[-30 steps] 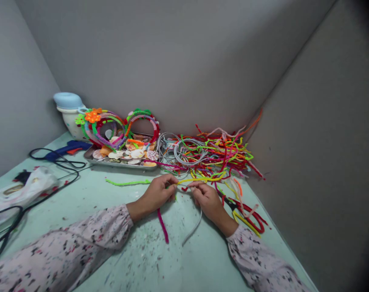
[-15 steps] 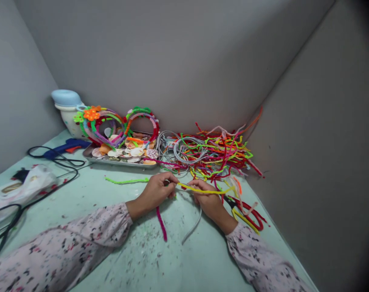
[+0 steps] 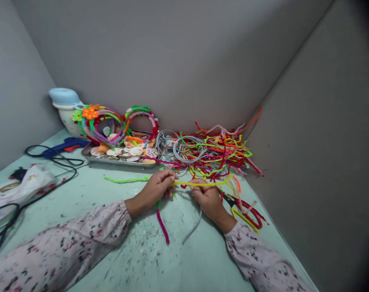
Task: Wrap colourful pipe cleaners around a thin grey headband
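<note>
A yellow pipe cleaner (image 3: 214,184) stretches between my two hands above the table. My left hand (image 3: 160,186) pinches its left end between thumb and fingers. My right hand (image 3: 207,196) grips it further along, and its loose end reaches out to the right. Below my left hand hangs a magenta pipe cleaner (image 3: 162,225), green near its top. A grey wire (image 3: 193,228) curves down from under my right hand; my fingers hide its upper part. To the left of my left hand is a bright green pipe cleaner (image 3: 125,180).
Behind my hands lie a heap of coloured pipe cleaners (image 3: 227,150), coiled grey wire (image 3: 175,152) and a metal tray (image 3: 120,162) of shells and wrapped hoops (image 3: 141,113). Scissors (image 3: 252,217) rest at right. A blue glue gun (image 3: 62,147), black cord (image 3: 71,176) and lidded container (image 3: 70,117) are at left.
The yellow pipe cleaner now lies more level and straighter between my hands, its right end raised. My left hand has turned slightly, and more of the hanging magenta and green piece shows.
</note>
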Motion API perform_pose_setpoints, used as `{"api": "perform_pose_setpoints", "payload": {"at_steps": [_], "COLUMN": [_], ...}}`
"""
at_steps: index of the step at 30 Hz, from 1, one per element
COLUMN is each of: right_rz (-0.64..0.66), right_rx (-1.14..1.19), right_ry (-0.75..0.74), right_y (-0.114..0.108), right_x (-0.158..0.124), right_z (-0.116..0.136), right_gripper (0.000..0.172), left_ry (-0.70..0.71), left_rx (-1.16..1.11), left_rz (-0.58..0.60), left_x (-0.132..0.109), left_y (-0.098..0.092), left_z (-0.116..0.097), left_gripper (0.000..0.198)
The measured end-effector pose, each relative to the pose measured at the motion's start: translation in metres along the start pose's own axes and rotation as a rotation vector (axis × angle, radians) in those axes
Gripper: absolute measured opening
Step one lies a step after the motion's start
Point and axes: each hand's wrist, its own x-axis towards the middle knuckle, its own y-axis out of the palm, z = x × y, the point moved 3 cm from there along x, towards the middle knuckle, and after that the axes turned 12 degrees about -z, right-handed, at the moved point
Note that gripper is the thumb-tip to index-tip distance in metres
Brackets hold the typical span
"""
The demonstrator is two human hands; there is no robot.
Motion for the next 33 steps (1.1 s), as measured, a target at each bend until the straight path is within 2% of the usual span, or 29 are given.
{"api": "perform_pose_setpoints", "payload": {"at_steps": [3,10,16,26,33], "right_rz": [0.002,-0.013,-0.001,-0.014,-0.001], "right_rx": [-0.006,-0.009,0.022,0.075,0.051], "right_ry": [-0.016,-0.047,-0.066,-0.01,0.002], "right_y": [0.0003,-0.0005,-0.001,0.003,0.0009], "right_x": [-0.0013,-0.0017,-0.0012,-0.0014,-0.0012], "right_z": [-0.0008,0.0001,0.0017,-0.0061,0.0011], "right_gripper": [0.025,0.023,0.02,0.02,0.021], "left_ry": [-0.034,0.005,0.017,0.086,0.117], "left_rx": [-0.013,0.202,0.264,0.357,0.427], "left_rz": [-0.015,-0.008,-0.028,-0.042,-0.037], "left_x": [0.0023,0.0046,0.0032,0.0032,0.0001], "left_y": [-0.0003,0.0008,0.0009,0.0007,0.001], "left_z": [0.0007,0.003,0.0002,0.0049,0.0031], "left_gripper": [0.025,0.036,0.036,0.031,0.03]}}
